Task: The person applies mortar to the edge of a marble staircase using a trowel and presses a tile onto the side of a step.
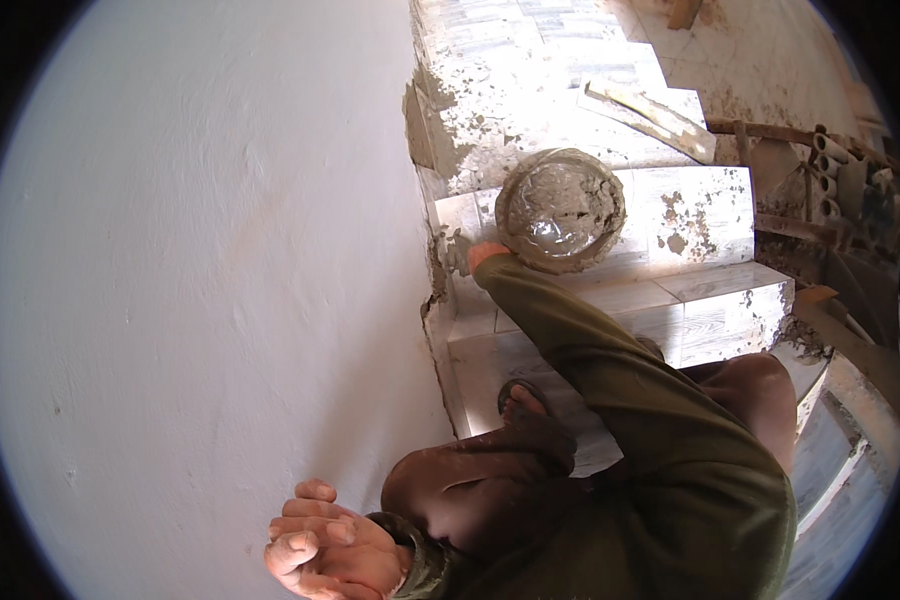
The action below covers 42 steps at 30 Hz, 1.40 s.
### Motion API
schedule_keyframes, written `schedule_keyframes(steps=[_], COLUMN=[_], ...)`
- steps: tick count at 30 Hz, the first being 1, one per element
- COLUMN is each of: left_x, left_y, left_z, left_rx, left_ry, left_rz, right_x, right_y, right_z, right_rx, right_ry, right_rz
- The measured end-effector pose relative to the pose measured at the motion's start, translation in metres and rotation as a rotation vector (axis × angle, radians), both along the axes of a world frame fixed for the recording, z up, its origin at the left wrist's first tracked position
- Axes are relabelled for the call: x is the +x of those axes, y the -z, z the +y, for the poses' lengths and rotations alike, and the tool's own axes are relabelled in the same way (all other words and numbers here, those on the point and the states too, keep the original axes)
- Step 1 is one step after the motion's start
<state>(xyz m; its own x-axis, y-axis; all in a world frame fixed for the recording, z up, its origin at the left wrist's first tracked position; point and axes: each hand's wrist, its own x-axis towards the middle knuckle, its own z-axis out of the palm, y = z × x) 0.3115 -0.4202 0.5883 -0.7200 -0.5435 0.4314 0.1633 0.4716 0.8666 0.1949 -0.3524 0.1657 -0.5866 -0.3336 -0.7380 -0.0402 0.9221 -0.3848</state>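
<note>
My right arm stretches across to the stair tread. My right hand (485, 254) is low beside the left rim of a round, mortar-crusted tub (560, 210); the sleeve and tub hide most of it, so its fingers do not show. Wet grey mortar lies along the tub's right inside, and something shiny, water or clear plastic, fills the rest. At the lower left, my left hand (332, 545) is turned palm up in front of the white wall (220, 280). Its fingers are loosely curled and apart, with nothing in them.
Tiled stair steps (710, 215), spattered with mortar, rise beyond the tub. A long, mortar-smeared board (650, 118) lies on a higher step. Broken plaster (432, 250) edges the wall's foot. Pipes (828, 175) and timber (795, 228) are stacked at right. My sandalled foot (523, 400) rests on a lower step.
</note>
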Motion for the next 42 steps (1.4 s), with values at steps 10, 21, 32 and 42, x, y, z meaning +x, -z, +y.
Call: schedule_keyframes(steps=[10, 21, 32, 42], left_x=[-0.002, -0.002, -0.002, -0.007], left_y=[0.001, -0.001, -0.001, -0.001], left_z=[-0.002, 0.002, -0.001, 0.003], left_rx=[0.011, 0.011, 0.004, 0.002], left_ry=[0.031, -0.002, 0.048, 0.074], left_rz=[-0.014, -0.001, 0.000, -0.008], right_x=[-0.011, -0.024, -0.009, 0.031], right_y=[-0.020, -0.101, -0.156, -0.106], right_z=[0.009, -0.021, -0.030, 0.032], right_rx=[-0.100, -0.161, -0.176, -0.071], right_ry=[-0.158, -0.204, -0.206, 0.361], right_rz=[0.017, -0.050, 0.025, 0.000])
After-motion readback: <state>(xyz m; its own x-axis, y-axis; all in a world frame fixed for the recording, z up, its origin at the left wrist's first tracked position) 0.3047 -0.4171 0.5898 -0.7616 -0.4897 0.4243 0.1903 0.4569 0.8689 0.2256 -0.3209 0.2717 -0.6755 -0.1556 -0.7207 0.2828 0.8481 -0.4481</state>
